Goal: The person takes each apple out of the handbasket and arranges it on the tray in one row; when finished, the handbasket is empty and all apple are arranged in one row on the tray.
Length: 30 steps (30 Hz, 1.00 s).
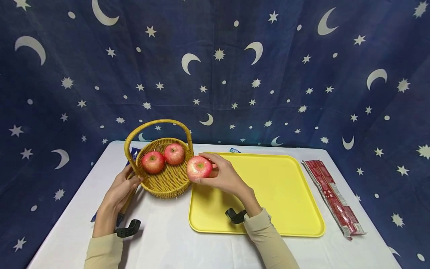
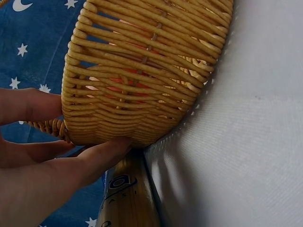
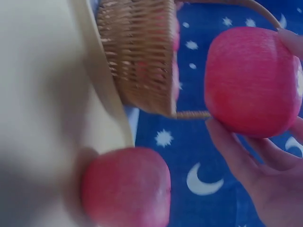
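My right hand (image 1: pixel 224 175) holds a red apple (image 1: pixel 199 168) over the left edge of the yellow tray (image 1: pixel 268 194), just right of the wicker basket (image 1: pixel 168 183). In the right wrist view, fingers and thumb wrap the sides of this apple. A second apple (image 3: pixel 128 189) rests on the tray there; in the head view my right hand mostly hides it. Inside the basket lie two more apples, a left one (image 1: pixel 153 162) and a right one (image 1: pixel 174 154). My left hand (image 1: pixel 119 188) pinches the basket's left rim near the handle base, thumb against the weave (image 2: pixel 142 104).
A long brown and blue packet (image 2: pixel 128 198) lies under my left hand beside the basket. Right of the tray is a red packet (image 1: pixel 332 198). A small blue wrapper (image 1: pixel 234 150) peeks out behind the tray. A dark starry cloth (image 1: pixel 228 93) hangs behind the white table (image 1: pixel 161 231).
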{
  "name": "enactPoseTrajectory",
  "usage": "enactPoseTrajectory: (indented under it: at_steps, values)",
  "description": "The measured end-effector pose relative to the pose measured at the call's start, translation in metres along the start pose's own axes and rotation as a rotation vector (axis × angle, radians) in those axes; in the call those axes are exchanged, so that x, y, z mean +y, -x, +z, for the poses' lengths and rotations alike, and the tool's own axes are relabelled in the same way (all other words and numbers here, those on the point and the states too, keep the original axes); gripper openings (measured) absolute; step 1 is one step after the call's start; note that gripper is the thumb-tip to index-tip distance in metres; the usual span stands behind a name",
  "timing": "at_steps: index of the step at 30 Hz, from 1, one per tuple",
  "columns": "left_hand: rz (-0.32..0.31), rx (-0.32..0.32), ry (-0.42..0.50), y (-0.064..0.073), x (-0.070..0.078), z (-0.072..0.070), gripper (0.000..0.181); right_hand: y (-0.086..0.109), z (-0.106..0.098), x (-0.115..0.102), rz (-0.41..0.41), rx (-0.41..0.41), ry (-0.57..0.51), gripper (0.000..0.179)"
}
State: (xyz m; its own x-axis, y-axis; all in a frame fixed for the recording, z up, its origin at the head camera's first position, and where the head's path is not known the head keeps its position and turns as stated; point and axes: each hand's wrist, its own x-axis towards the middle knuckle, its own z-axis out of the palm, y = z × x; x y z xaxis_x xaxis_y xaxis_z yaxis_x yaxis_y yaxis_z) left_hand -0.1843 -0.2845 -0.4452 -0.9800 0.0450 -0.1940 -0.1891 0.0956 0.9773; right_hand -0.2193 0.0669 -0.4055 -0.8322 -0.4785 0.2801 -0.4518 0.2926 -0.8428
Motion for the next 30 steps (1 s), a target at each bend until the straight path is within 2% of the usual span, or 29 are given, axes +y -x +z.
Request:
enactPoseTrajectory:
  at_steps: [14,25,30]
  values:
    - [0.024,0.004,-0.016,0.003,0.0,-0.001,0.082,0.036,-0.043,0.015,0.117,0.139,0.064,0.074]
    - [0.026,-0.011,-0.049,0.003,0.001,-0.004,0.083,0.045,-0.069,0.03,0.172,0.224,0.063,0.072]
    - [0.019,-0.014,-0.05,0.002,0.0,-0.001,0.083,0.051,-0.083,0.044,0.229,0.25,0.084,0.072]
